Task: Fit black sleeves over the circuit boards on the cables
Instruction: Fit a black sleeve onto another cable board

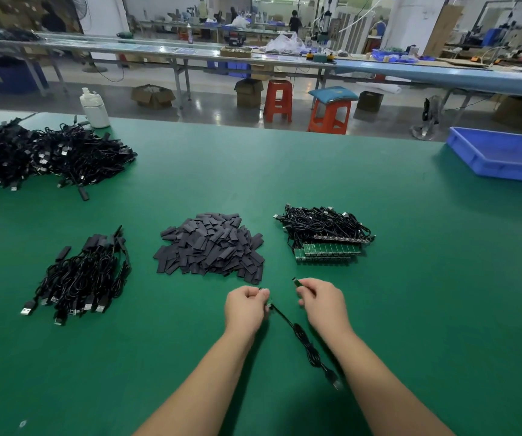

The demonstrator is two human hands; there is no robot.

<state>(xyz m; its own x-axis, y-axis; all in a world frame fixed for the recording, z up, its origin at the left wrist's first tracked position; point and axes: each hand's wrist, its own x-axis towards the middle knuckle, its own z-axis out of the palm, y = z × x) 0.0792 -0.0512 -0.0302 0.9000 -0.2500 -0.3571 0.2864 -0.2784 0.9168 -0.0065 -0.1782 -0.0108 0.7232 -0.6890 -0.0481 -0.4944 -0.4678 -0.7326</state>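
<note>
The green table [285,171] carried the sleeve pile [211,243], with unsleeved cables [325,234] just right of it. Near the pile's front edge, the left hand [247,306] pinched a cable [303,341] at its board end, fingers curled; the right hand [322,300] gripped one black sleeve [296,282], which protruded past its fingertips.

I'm looking at a factory assembly floor: beyond my green counter [285,171] run long workbenches [190,53], with orange stools [278,100], cardboard boxes [152,96] and workers behind them
</note>
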